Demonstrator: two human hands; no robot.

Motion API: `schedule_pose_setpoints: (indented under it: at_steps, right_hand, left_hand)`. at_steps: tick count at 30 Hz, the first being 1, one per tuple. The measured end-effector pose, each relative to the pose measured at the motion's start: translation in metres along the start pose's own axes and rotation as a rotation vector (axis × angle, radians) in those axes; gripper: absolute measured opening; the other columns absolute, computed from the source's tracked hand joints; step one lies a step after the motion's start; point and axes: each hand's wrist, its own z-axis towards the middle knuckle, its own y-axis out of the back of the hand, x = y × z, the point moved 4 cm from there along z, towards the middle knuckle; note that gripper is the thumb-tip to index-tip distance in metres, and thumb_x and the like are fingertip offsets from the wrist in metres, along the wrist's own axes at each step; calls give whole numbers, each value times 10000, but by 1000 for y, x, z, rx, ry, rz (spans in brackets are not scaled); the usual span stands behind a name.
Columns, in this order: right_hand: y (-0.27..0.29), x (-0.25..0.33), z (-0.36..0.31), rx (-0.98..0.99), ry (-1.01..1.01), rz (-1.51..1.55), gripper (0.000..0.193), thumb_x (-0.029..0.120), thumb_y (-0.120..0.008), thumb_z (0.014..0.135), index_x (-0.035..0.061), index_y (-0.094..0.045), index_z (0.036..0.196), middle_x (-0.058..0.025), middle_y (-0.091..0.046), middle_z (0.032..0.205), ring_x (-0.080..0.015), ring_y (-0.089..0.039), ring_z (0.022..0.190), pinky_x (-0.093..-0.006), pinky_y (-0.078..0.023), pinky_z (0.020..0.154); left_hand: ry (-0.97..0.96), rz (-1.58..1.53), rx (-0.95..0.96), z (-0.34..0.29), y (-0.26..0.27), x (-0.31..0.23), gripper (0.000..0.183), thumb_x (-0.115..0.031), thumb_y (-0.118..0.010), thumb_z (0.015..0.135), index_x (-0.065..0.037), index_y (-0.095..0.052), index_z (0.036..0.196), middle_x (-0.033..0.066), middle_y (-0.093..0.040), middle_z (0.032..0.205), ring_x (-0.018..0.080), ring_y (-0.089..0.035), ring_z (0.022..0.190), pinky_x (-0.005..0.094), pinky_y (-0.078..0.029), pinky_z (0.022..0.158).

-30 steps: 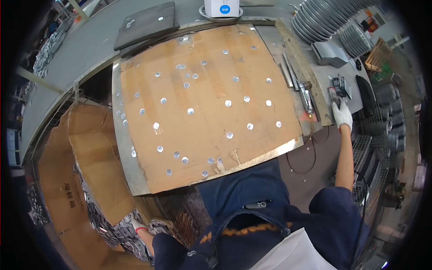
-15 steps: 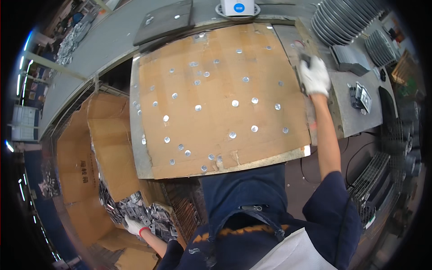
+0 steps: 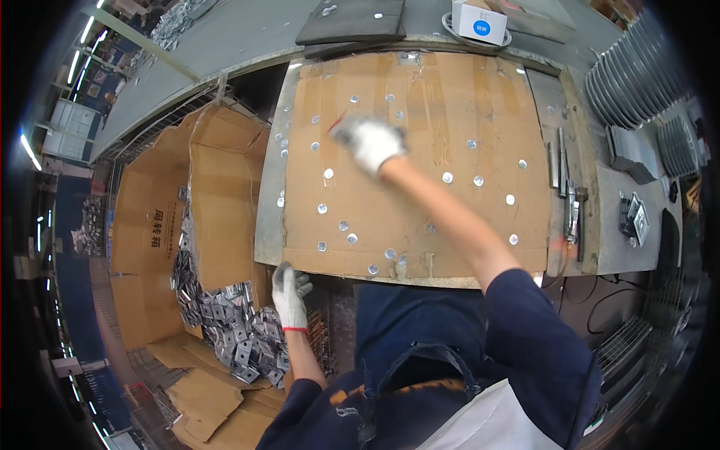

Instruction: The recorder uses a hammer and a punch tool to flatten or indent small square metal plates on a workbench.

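My right hand [image 3: 373, 144], in a white glove, is over the upper left part of a cardboard sheet [image 3: 495, 112]. Motion smears its fingers; a reddish spot shows at their tips, and I cannot make out whether they hold anything. Several small silvery discs [image 3: 478, 181] lie scattered on the cardboard, some hidden by my forearm. My left hand [image 3: 289, 298], also gloved, is raised beside the lower left corner of the cardboard, its fingers apart and nothing visible in them. Below and left of it, a heap of flat metal pieces [image 3: 232, 330] fills part of a large carton [image 3: 150, 247].
Metal bars and a hand tool with a hose [image 3: 572, 217] lie right of the cardboard. Stacked round metal rings [image 3: 630, 79] stand at the far right. A white box [image 3: 480, 22] and dark flat pads [image 3: 352, 22] sit along the back. Wire racks [image 3: 626, 341] are at lower right.
My right hand has swept left from the tools at the right edge to over the cardboard. My left hand has risen out of the metal heap. The view has turned left.
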Motion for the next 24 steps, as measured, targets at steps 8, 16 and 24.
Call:
schedule_pose_setpoints:
  at_steps: [8,16,24]
  right_hand:
    - [-104,221,-219,560,617,310,430,129,-725,828,80,-714,1255,-211,-749,1180,-431,-720,1159,-522,-595,969]
    - [81,92,-157,801,53,912,506,264,-539,1065,97,-581,1540,-121,-727,1389,-196,-777,852,-297,-661,539]
    - [231,-242,-181,-56,-146,-340,519,58,-487,1038,151,-584,1540,-118,-724,1419,-278,-764,1165,-386,-630,1005]
  left_hand:
    - [46,-129,-190,47,156,36,754,-617,-537,1112,-35,-457,1585,260,-535,1547,399,-596,1315,534,-520,1077]
    - [-64,108,-143,-8,96,18,532,-271,-737,1063,-31,-588,1515,126,-682,1330,221,-696,1094,337,-576,926]
    - [-866,1165,64,20,-34,-34,1102,-466,-1011,598,-29,-596,1521,258,-591,1550,429,-505,1491,513,-401,1257]
